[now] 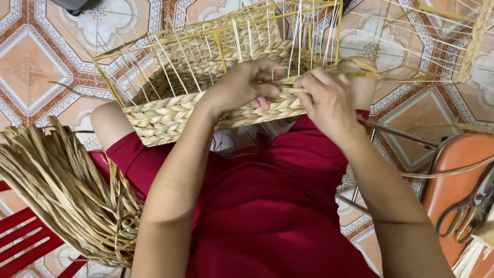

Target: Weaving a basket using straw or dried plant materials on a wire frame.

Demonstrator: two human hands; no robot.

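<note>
— While both forearms reach out over the red-clothed lap (267, 206), what is each hand doing?

— The left hand (246, 85) is curled around the woven wall of the basket (170, 116), fingers pressed against the braid, gripping it. The right hand (329, 100) is closed too, pinching a strand of straw (360, 73) that runs off to its right.

— Where does the basket sit?

— It rests on the person's knees, tipped on its side, directly under and beyond both hands. Its lower rows are already plaited; above the knuckles only the yellow wire frame (221, 46) stands bare, with thin white ribs running through it.

— What lies beside the hands?

— Down to the left of the left arm there is a thick bundle of dried straw (56, 190), lying across a red slatted seat (25, 237). To the right of the right forearm sits an orange stool (453, 175), with a pair of scissors (471, 206) on it.

— And farther out?

— Beyond the right hand, a second wire frame (432, 46) stands on the patterned floor tiles (41, 56), with a braided cord (476, 36) hanging along its far edge.
</note>
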